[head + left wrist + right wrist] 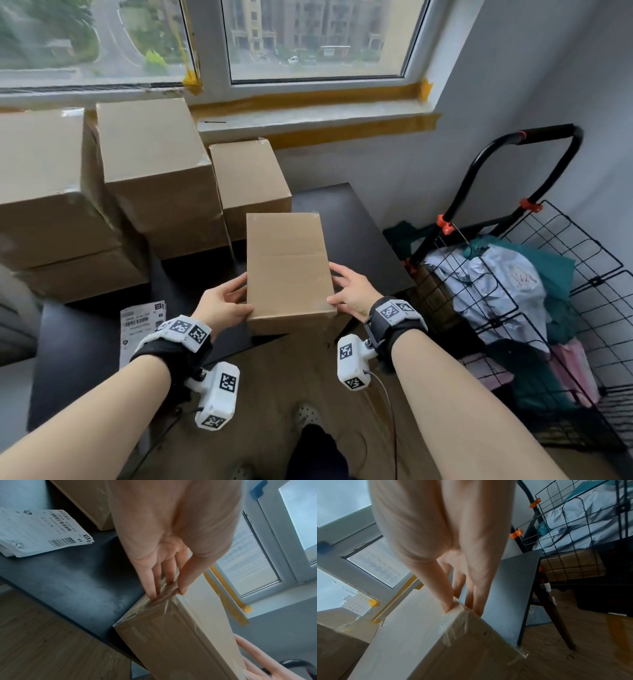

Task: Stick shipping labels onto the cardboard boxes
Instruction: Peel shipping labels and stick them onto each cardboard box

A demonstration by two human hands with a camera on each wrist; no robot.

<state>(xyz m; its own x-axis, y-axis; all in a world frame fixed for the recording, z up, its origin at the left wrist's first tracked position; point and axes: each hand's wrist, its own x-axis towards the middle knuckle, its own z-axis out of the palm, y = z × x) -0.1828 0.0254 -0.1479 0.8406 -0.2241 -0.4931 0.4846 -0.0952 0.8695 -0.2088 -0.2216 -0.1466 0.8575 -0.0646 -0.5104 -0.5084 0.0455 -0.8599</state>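
Both hands are on the cardboard box [287, 263] right now, at the near edge of the dark worktop [346, 226], its near end overhanging the edge. The left hand [224, 303] clamps the near left corner, thumb on the top face and fingers [150, 577] down the taped side; the right hand [352, 291] mirrors it on the near right corner, thumb up top, fingers [476, 599] running down the side wall. So each hand is pinching a corner of the box between thumb and fingers. The top face shows plain brown card with a seam across it, no label on it that I can see, so by my reading the sticking has not begun on this one; it looks like the box is being squared up or brought in ready for a label. The shipping labels [142, 320] lie in a small stack on the worktop, near left, just beside the left wrist; how many sheets are in it I cannot tell. Count of boxes: one in hand, plus three stacks at the far left under the window, and their lower tiers make an exact total unclear. None of the visible faces carries a label. Off to the right stands one wire cart [555, 274] holding soft parcels.
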